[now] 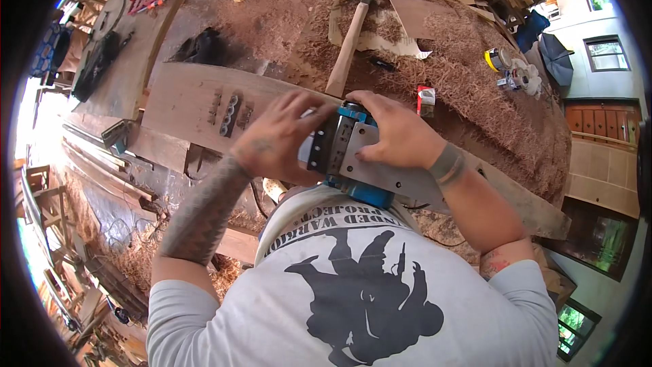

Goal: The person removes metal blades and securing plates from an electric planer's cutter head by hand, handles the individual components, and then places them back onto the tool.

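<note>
An electric hand planer [372,194] with a blue body lies upside down in front of my body, its flat metal sole [387,170] facing up. My left hand [282,137] grips its left end, fingers bent over the sole. On the right side, my right hand [402,133] holds it too, with the thumb pressed on the sole and the fingers over the far edge. The dark slot of the cutter area shows between the hands. Beneath the planer runs a long wooden plank [178,100]. My hands cover parts of the planer.
A long-handled hammer [348,51] leans beyond the planer. On the plank at left sits a dark metal strip [229,115] with several round spots. A red-and-white box [426,101], cans [500,60] and wood shavings [468,88] lie farther off. A workbench [136,68] stands left.
</note>
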A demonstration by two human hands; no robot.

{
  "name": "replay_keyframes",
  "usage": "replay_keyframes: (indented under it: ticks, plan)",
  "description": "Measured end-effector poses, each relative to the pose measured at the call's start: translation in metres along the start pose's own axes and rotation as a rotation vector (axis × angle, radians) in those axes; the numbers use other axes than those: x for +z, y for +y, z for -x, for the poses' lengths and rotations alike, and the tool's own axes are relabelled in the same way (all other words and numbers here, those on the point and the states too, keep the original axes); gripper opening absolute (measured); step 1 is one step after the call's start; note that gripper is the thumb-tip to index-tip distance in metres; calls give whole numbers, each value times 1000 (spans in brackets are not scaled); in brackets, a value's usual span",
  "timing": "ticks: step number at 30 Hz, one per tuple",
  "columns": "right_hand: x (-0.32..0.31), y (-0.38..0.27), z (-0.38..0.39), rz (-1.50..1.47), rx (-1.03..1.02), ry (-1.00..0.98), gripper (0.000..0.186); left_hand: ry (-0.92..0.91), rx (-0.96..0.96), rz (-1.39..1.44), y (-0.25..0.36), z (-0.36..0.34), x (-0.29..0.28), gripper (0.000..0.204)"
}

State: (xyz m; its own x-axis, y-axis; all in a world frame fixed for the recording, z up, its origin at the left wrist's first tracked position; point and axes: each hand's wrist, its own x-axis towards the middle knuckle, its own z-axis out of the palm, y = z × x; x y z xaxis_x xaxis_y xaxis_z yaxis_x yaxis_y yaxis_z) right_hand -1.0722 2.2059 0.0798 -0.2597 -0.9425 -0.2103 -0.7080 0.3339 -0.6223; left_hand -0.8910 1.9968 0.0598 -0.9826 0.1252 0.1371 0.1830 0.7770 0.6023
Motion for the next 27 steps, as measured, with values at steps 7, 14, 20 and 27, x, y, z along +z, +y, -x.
replay_keyframes:
  ticks: [7,14,20,27]
  plan:
    - [3,1,1,20,-31,27,86,-12,33,-50,5,-14,17,98]
    - [7,3,3,76,-55,58,85,-36,62,-72,8,-19,17,108]
    - [-1,-7,1,-16,29,-11,74,11,81,-70,4,-18,15,107]
    - [1,-2,2,-4,21,24,74,20,136,-108,4,-20,18,105]
